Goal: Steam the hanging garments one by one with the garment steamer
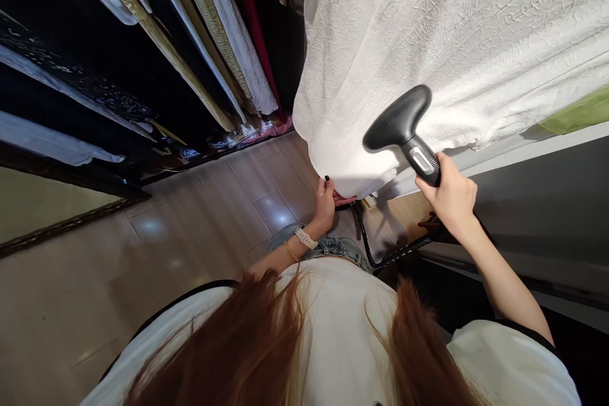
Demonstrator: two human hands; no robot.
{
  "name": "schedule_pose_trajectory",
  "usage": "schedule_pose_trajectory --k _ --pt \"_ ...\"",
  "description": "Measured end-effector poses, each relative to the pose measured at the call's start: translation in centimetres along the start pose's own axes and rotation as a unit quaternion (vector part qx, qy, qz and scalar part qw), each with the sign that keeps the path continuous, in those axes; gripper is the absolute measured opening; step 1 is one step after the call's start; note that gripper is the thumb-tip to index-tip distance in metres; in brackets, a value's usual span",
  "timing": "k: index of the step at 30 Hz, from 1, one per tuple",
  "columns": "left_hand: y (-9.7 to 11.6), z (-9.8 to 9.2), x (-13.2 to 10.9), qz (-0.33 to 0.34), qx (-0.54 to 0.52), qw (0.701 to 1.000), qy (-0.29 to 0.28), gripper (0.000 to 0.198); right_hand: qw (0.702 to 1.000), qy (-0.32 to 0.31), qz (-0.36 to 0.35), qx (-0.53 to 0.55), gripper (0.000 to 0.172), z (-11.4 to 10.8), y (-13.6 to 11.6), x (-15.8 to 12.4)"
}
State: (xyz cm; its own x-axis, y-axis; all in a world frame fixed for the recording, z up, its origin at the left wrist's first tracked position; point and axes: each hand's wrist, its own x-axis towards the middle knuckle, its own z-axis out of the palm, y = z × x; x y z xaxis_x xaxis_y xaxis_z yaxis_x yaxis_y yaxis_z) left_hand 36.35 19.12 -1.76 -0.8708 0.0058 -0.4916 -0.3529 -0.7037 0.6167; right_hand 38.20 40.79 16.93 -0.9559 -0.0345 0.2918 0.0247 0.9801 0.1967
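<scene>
Steamer head [397,119], black, sits upper centre-right of frame, flat face turned toward the white textured garment [428,32]; can't tell if it touches the cloth or is just off it. R hand [451,193] is wrapped tight round the steamer's handle, w/ a silver button panel showing just above the fingers. Black ribbed hose [375,254] loops below that hand, approx. centre of frame.

L hand [325,203], centre of frame, pinches the garment's lowest edge betw. thumb & fingers; dark nail polish visible. Pale watch [305,238] & thin bead bracelet [291,250] on the L wrist.

Garment hangs & fills upper right. A strip of green cloth [580,111] peeks out beneath it at far right edge.

Upper left: row of hung fabrics [209,13] in cream, gold, white, plus one dark red, against dark backing. Floor [190,216] is glossy beige tile, mid-left. Dark-framed panel [57,203] at left edge, lower half.
</scene>
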Motion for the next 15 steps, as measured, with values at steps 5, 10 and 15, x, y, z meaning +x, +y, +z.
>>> schedule_pose_trajectory --k 5,10,15 --pt "0.2 -0.1 0.3 -0.019 -0.004 1.000 0.012 0.036 0.994 -0.094 -0.059 0.017 0.047 1.7 -1.8 -2.5" --pt "0.2 0.1 0.0 -0.026 0.001 1.000 0.007 0.040 0.998 -0.048 -0.036 -0.009 0.050 0.8 -0.8 -1.8" --pt "-0.2 0.0 -0.1 -0.031 0.004 0.999 -0.003 0.047 0.997 0.058 0.047 -0.027 0.057 -2.2 1.6 0.9"
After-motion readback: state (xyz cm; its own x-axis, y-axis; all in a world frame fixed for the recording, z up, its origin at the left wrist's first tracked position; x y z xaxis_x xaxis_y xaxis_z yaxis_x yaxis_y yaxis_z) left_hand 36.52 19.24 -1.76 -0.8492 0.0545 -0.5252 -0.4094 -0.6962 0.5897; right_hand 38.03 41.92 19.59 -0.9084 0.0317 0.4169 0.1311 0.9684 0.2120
